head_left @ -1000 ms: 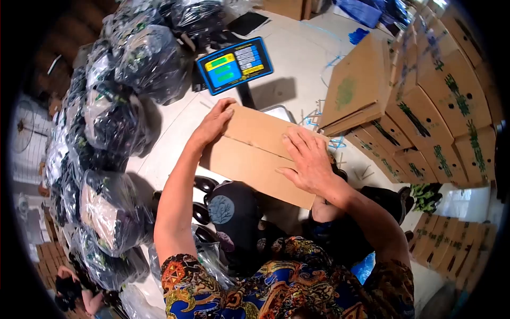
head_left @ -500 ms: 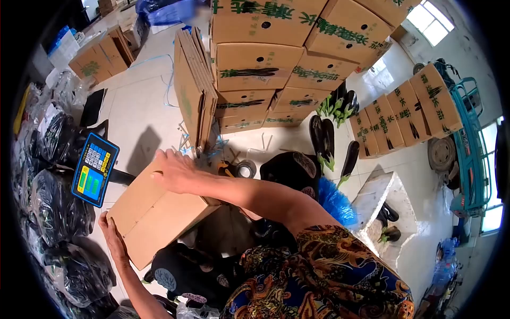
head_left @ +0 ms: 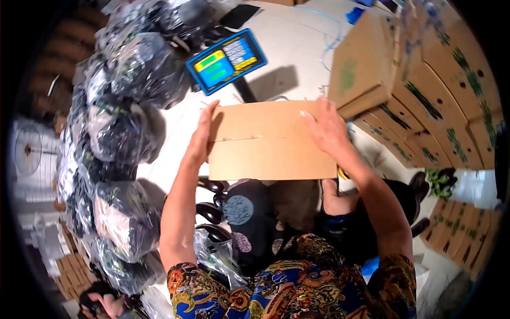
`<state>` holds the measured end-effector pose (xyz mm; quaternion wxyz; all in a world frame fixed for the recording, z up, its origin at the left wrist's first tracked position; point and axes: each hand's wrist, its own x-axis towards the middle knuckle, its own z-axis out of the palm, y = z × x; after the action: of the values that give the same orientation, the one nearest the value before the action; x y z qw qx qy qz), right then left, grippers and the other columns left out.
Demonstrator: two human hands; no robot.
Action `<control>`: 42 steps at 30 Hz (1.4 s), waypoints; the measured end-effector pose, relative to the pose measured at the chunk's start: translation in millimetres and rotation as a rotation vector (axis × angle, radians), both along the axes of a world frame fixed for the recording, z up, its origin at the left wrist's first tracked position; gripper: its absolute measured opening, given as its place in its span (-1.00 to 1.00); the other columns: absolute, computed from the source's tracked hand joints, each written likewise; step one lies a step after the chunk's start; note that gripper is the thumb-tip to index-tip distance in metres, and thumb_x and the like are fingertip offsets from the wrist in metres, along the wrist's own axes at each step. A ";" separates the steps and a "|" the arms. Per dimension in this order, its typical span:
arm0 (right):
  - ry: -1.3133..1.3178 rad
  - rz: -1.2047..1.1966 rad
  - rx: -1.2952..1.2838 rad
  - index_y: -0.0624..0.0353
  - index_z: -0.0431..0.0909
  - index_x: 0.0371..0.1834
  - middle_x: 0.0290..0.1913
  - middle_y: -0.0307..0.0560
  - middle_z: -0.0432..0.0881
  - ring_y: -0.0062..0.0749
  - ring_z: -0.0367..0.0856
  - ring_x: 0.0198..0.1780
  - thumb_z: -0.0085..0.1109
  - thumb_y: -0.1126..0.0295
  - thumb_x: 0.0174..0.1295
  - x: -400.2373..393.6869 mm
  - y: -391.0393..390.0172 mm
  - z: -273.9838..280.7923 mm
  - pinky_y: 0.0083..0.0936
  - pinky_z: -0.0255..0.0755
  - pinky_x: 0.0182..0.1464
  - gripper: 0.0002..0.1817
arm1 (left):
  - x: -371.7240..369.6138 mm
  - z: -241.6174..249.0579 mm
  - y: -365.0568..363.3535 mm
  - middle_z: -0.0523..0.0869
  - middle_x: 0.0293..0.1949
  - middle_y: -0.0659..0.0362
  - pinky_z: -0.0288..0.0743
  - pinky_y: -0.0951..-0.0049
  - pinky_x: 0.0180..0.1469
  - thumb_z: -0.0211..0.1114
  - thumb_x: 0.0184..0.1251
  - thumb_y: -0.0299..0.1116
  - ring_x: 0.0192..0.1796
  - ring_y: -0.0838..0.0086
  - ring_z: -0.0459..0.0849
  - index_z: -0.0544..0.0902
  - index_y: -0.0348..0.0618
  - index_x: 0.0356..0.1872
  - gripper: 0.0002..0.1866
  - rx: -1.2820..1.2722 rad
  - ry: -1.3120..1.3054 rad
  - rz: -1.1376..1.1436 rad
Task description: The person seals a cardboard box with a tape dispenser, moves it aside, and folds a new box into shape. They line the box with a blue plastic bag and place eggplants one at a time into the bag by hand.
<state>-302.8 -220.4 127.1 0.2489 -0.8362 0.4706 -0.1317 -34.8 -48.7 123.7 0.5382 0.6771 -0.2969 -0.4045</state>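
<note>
A plain brown cardboard box [head_left: 265, 157] is between my hands in front of my lap, its flaps closed along a seam across the top. My left hand [head_left: 202, 133] presses along its left side. On the right, my right hand [head_left: 325, 127] grips the far right edge and side, thumb on top. Beyond the box stands a scale display [head_left: 226, 61] with a blue frame and lit green readings. Several dark eggplants [head_left: 208, 212] lie near my left knee, beside a clear plastic bag [head_left: 218, 255].
Clear bags of dark produce [head_left: 125, 125] line the left side. Flattened cardboard [head_left: 356, 66] leans against stacked printed boxes [head_left: 441, 95] at right. More boxes [head_left: 457, 234] stand lower right, near eggplants with green stems [head_left: 440, 181]. Part of another person [head_left: 109, 305] shows at lower left.
My view has turned left. My right hand has moved from the top of the box to its right side, and the box now sits squarely before me between both hands.
</note>
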 end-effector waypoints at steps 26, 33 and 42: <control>-0.154 0.232 0.285 0.26 0.51 0.01 -0.14 0.13 0.62 0.09 0.62 -0.21 0.16 0.18 0.30 -171.6 -107.9 -163.2 -0.26 0.51 -0.09 -0.62 | -7.8 -3.0 -26.2 0.51 -0.24 0.18 0.34 0.51 0.03 -0.01 0.53 -0.22 -0.14 0.49 0.45 0.49 -0.20 -0.09 -0.75 0.085 -0.602 0.066; 0.136 -0.037 -0.060 0.23 0.53 -0.27 -0.28 0.15 0.62 0.13 0.60 -0.21 0.37 0.22 0.00 -210.7 -38.9 -269.1 -0.09 0.49 -0.19 -0.65 | -10.4 -1.1 -30.2 0.53 -0.16 0.23 0.33 0.57 0.04 0.04 0.56 -0.17 -0.09 0.59 0.45 0.47 -0.23 -0.03 -0.71 0.087 -0.432 0.105; 0.145 -0.561 0.099 0.22 0.41 -0.07 -0.19 0.17 0.56 0.16 0.57 -0.14 0.40 0.24 -0.03 -168.5 28.6 -320.2 -0.08 0.49 -0.14 -0.50 | -11.9 -0.3 -30.1 0.59 -0.08 0.19 0.35 0.56 0.11 0.03 0.57 -0.18 -0.02 0.56 0.50 0.47 -0.23 0.01 -0.71 0.086 -0.438 0.098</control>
<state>-471.4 -191.8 -193.1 0.2087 -0.6676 0.7058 -0.1121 -46.7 -78.9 123.5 0.4504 0.7849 -0.3558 -0.2333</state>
